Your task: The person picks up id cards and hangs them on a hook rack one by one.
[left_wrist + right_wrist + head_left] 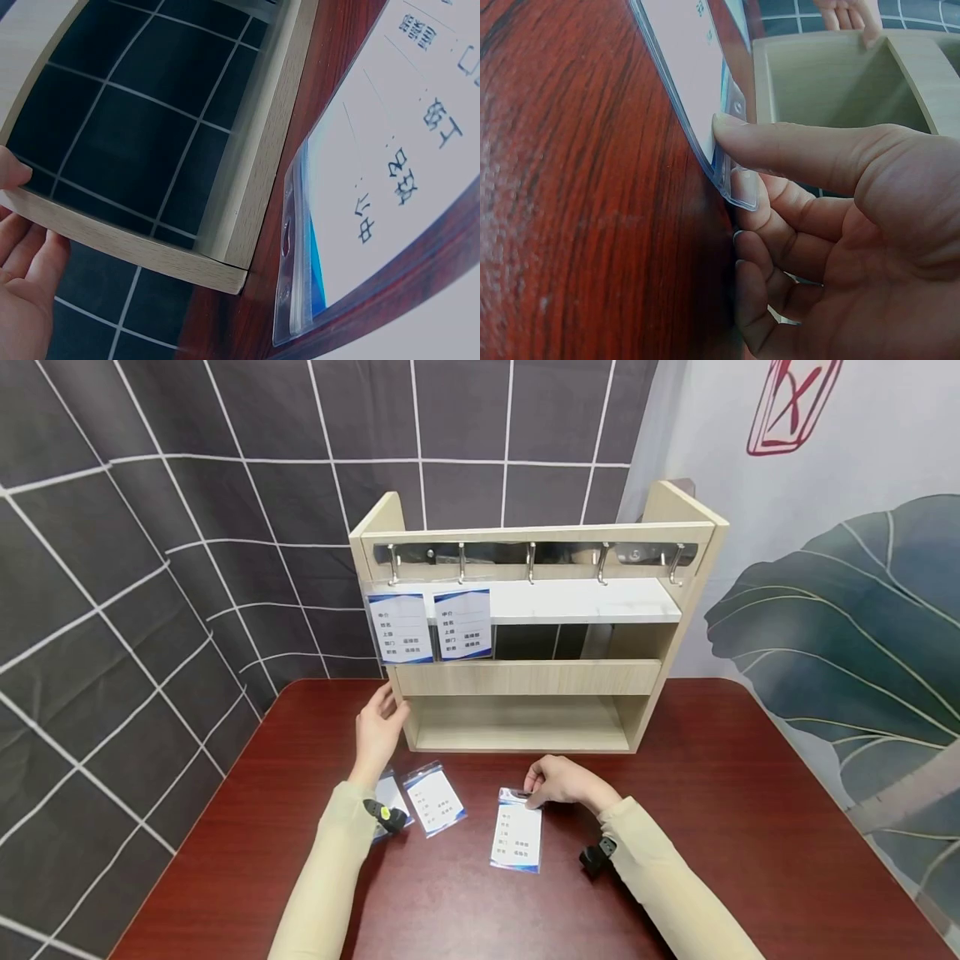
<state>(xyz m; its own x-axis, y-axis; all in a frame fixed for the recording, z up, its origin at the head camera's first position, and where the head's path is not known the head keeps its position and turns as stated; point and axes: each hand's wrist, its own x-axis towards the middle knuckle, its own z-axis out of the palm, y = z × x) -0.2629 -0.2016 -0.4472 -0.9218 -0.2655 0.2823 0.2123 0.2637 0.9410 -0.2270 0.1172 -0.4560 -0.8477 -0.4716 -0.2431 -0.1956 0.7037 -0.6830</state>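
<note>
My right hand pinches the top corner of a clear-sleeved name badge near the table's middle. In the right wrist view, the thumb lies on the badge's face and the fingers curl behind its slotted end. My left hand holds the left side panel of a wooden hook rack, thumb on one face and fingers on the other. Two badges hang from the rack's two leftmost hooks, a left badge and a right badge. Beside my left wrist lie another badge and one partly covered badge.
A metal strip with several hooks runs along the rack's top, over a white shelf. The rack stands at the back of a dark red table. Behind are a dark grid-patterned cloth and a leaf-printed curtain.
</note>
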